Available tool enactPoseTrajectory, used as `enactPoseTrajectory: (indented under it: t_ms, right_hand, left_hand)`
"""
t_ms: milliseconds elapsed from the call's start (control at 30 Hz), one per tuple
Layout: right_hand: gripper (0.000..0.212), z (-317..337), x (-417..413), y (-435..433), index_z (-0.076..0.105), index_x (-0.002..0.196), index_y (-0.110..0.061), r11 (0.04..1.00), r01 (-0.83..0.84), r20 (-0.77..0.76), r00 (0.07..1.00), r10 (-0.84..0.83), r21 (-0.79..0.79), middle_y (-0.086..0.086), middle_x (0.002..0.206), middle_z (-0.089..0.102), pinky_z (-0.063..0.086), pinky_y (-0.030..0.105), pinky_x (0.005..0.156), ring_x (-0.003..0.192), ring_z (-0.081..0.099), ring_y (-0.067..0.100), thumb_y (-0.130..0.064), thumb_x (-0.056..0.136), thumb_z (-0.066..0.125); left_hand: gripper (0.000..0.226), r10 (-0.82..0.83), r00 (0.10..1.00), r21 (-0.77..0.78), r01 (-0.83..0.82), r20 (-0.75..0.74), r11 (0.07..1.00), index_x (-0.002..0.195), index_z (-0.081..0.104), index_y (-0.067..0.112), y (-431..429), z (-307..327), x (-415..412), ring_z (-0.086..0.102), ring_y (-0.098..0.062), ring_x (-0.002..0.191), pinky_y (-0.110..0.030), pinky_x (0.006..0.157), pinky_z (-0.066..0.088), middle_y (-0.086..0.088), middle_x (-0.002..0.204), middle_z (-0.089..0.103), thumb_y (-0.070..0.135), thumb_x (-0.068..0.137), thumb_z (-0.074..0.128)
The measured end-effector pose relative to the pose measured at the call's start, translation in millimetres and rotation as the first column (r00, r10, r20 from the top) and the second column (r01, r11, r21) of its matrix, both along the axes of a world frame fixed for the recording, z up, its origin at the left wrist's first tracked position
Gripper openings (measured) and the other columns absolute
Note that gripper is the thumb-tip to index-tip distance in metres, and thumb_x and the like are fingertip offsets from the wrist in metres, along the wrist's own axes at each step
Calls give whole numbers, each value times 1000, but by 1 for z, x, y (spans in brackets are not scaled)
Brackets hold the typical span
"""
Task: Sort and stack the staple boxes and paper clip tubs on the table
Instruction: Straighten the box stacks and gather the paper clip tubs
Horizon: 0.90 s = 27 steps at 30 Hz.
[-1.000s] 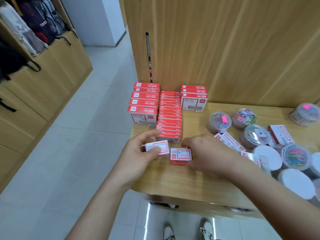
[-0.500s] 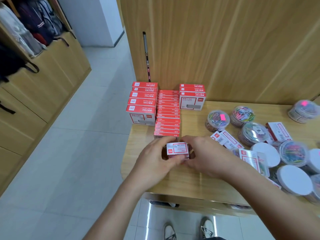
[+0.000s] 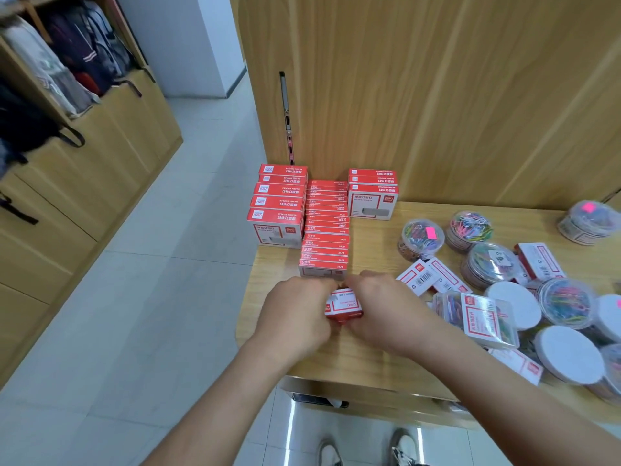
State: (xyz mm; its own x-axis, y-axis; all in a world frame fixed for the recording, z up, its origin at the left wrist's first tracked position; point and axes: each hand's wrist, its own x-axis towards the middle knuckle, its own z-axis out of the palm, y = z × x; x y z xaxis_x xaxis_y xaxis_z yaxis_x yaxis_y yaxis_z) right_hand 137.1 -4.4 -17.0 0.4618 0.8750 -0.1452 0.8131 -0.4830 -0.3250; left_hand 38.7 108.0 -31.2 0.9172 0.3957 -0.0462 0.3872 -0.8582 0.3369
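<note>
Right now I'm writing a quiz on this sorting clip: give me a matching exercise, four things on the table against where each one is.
Things:
1. nearest red box
2. thin-box stack
3. five-box stack
4. clear flat case

Places:
A. far left corner of the table
B. gripped between left hand and right hand
C. tilted among the tubs
D. flanked by bigger boxes

Pairs: 1-B, 2-D, 3-A, 4-C
</note>
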Motion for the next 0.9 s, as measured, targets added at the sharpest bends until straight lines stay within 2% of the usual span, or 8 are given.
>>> enactPoseTrajectory:
  t_ms: [133, 300, 400, 567, 667, 800, 900]
  right_hand:
    - [49, 10, 7, 2, 51, 113, -22, 996, -9, -148, 989, -3, -84, 4, 106, 58, 43, 30, 77, 98, 57, 23, -40, 72, 73]
    - [59, 18, 11, 0, 45, 126, -21, 993, -44, -217, 976, 20, -107, -3, 106, 55, 40, 25, 79, 105, 54, 18, -36, 77, 73]
    - [54, 14, 7, 2, 47, 124, -22, 997, -19, -260, 966, -3, -80, -10, 99, 49, 42, 24, 83, 104, 55, 16, -34, 78, 72]
    - [48, 6, -2, 11, 52, 120, -21, 999, 42, -269, 962, -42, -6, -8, 95, 57, 46, 26, 83, 96, 59, 15, -33, 78, 72]
    - [50, 0, -9, 19, 54, 123, -22, 997, 63, -270, 961, -52, 33, -5, 100, 64, 48, 28, 84, 97, 61, 16, -33, 78, 72]
    - [44, -11, -17, 27, 57, 118, -26, 985, 130, -280, 955, -95, 110, -9, 91, 67, 50, 34, 83, 94, 63, 17, -34, 78, 71]
    - [39, -12, -19, 29, 58, 116, -29, 970, 170, -292, 950, -115, 173, -12, 86, 65, 51, 35, 83, 92, 63, 16, -33, 79, 69]
  left_hand:
    - [34, -12, 998, 72, 17, -63, 997, 110, 58, 35, 2, 4, -1, 61, -24, 95, -27, 62, 35, 2, 101, 68, 34, 77, 64]
    - [42, -14, 992, 116, 29, -129, 993, 121, 54, 36, 18, 6, -13, 59, -24, 104, -30, 75, 45, 5, 112, 66, 34, 80, 63]
    - [38, 47, 992, 82, -37, -120, 996, 113, 57, 35, 40, 7, -26, 59, -22, 101, -31, 76, 49, 8, 109, 66, 24, 78, 62]
    - [38, 83, 994, 12, -82, -73, 997, 111, 61, 32, 64, 5, -32, 59, -20, 100, -30, 76, 48, 7, 108, 66, 16, 76, 65]
    - [50, 54, 997, -30, -55, -56, 998, 119, 57, 34, 66, 3, -32, 56, -18, 105, -32, 83, 48, 8, 114, 62, 16, 73, 69]
    - [39, 85, 993, 3, -85, -78, 996, 114, 62, 28, 71, 6, -30, 58, -20, 101, -31, 79, 47, 3, 107, 62, 18, 76, 69]
    - [40, 132, 987, 21, -131, -87, 991, 116, 62, 26, 77, 9, -28, 57, -21, 101, -29, 78, 45, 2, 107, 61, 21, 77, 71]
